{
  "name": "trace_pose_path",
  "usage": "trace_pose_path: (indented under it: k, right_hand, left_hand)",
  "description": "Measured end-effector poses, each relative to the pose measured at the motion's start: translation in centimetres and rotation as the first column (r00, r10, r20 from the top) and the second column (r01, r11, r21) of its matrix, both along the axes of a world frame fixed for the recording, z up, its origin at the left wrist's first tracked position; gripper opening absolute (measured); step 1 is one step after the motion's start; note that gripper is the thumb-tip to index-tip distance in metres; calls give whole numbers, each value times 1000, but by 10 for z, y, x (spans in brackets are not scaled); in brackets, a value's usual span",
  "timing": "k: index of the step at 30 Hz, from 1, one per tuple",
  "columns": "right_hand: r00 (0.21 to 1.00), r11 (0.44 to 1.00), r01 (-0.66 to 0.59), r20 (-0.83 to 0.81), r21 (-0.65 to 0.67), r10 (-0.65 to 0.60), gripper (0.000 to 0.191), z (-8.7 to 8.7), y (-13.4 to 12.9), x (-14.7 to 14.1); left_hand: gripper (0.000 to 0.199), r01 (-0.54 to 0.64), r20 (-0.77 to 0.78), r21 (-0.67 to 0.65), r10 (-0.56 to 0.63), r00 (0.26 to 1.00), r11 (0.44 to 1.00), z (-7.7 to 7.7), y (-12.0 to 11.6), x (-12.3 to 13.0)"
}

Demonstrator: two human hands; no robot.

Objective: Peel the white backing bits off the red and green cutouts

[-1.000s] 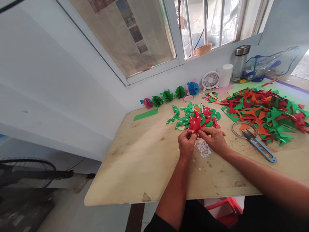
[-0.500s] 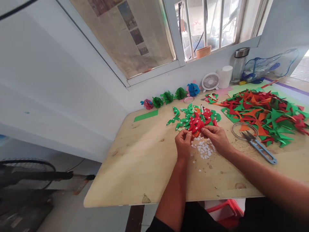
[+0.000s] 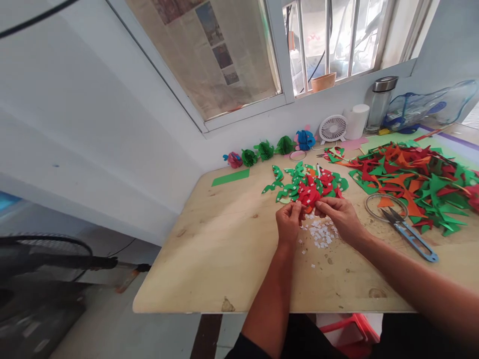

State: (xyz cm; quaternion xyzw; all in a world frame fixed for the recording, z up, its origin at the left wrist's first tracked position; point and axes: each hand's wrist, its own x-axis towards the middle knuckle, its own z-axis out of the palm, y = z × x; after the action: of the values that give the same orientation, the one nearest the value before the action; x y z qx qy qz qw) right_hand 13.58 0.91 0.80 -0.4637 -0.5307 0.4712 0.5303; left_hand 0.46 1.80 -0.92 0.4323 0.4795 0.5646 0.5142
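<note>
My left hand [image 3: 288,223] is closed in a pinch at the near edge of a pile of red paper cutouts [image 3: 309,193], with a bit of red paper at its fingertips. To its right, my right hand [image 3: 341,217] also pinches, thumb against forefinger; what it holds is too small to make out. Green paper cutouts [image 3: 286,191] dotted with small white squares lie behind and left of the red ones. Between and below my hands, many tiny white squares [image 3: 322,234] are scattered on the wooden table [image 3: 213,249].
Blue thread snips [image 3: 415,240] and a tape ring [image 3: 386,207] lie on the right. Behind them spreads a heap of paper scraps [image 3: 419,174]. Folded paper ornaments [image 3: 265,149], a small white fan [image 3: 333,128] and a glass bottle [image 3: 377,109] line the wall. A green strip [image 3: 230,177] lies back left.
The camera view has shifted slightly, moving the scene to the right. Both hands stay by the red cutouts, with the fingers still pinched and only slightly moved.
</note>
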Motion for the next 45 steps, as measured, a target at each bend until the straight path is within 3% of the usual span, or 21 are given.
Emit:
trace_pose_path:
  k: [5,9,16,24,38,42,45]
  right_hand:
    - [996,996,-84,-43,-13,84,28,2,-3,-1]
    - [989,989,-148,-12,-20,148,29,0,-3,-1]
    - [979,978,-204,15,-36,204,30,-3,-1,-1]
    - [970,969,-236,39,-69,239,35,-4,0,-2]
    - [973,967,-229,7,-112,232,39,-4,-1,-3]
    - [975,968,-219,3,-122,221,42,-3,-1,-4]
    - [977,970,-206,28,-125,211,42,-2,0,-4]
  left_hand:
    - [42,101,191,-79,-84,978,992,4,1,0]
    - [36,165,331,-89,-127,935,982,8,0,-1]
    - [23,55,419,-123,1,908,991,12,-1,-2]
    - [23,-50,370,-124,93,925,991,12,-1,-1]
    - [22,-90,363,-123,129,923,988,10,0,1]
    - [22,-138,267,-70,152,952,988,10,-1,4]
    - [21,-154,136,48,146,980,987,9,-4,5]
